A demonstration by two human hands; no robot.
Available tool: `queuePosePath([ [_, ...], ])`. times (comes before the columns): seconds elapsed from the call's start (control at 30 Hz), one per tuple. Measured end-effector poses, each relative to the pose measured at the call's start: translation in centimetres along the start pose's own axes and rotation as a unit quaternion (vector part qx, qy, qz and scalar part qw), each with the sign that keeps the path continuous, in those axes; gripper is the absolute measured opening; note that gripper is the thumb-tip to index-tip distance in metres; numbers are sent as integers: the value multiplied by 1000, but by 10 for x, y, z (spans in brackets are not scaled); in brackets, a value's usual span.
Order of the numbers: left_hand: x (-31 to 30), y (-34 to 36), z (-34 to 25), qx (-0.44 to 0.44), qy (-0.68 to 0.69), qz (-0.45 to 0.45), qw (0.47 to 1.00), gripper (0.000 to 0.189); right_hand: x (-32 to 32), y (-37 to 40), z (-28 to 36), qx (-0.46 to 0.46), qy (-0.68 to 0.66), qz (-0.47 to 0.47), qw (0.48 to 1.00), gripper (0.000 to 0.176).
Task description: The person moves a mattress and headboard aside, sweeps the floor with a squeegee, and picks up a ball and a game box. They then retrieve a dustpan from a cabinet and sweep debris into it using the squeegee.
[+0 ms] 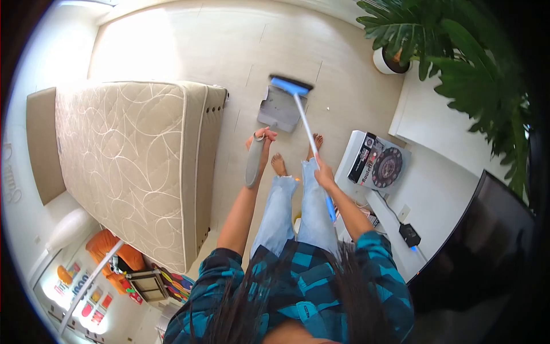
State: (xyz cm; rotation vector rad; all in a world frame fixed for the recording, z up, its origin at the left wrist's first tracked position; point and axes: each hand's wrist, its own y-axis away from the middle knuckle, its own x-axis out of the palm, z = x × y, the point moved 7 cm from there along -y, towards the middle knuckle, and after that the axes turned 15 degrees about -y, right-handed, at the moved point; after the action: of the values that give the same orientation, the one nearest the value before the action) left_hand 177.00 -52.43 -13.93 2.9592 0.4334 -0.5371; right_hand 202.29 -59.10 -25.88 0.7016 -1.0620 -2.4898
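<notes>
My left hand [262, 137] is wrapped round the handle of a grey dustpan [278, 109], whose pan lies on the pale floor in front of my feet. The grey handle end [254, 160] runs back along my forearm. My right hand [324, 173] grips the pole of a broom [305, 120], a white shaft with a blue lower end. The broom's blue head with dark bristles [291, 85] is at the far edge of the dustpan, slightly blurred. Both my bare feet stand on the floor behind the pan.
A bare beige mattress [126, 166] stands on the left. At the right are a roulette box [381, 163] on a white surface, a dark screen [475, 241] and a leafy plant in a white pot [388, 62]. A small white bit [328, 108] lies on the floor.
</notes>
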Motion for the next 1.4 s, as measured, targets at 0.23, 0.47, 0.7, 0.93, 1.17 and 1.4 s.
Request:
queuePosePath([
  [0.23,-26,18,-12,27,24,30,999,11,-76,134,-12,-32,-83,-125,988,67],
  [0.47,-44,47,-12,56,-14,145,988,8,-140,-28,-68,132,-403,-126,897,58],
  [0.7,-33,52,-15,-55,6,136,989,8,104,76,-61,102,-167,-139,971,69],
  [0.93,-41,60,-9,-10,-38,118,992,13,-21,152,-33,121,-270,-61,953,62],
  [1.17,-67,107,3,-72,-25,19,997,15,-150,-126,1,49,-327,-105,938,58],
  [1.4,-60,122,9,-123,-51,-59,989,12,28,-6,-16,-13,17,-44,999,63],
])
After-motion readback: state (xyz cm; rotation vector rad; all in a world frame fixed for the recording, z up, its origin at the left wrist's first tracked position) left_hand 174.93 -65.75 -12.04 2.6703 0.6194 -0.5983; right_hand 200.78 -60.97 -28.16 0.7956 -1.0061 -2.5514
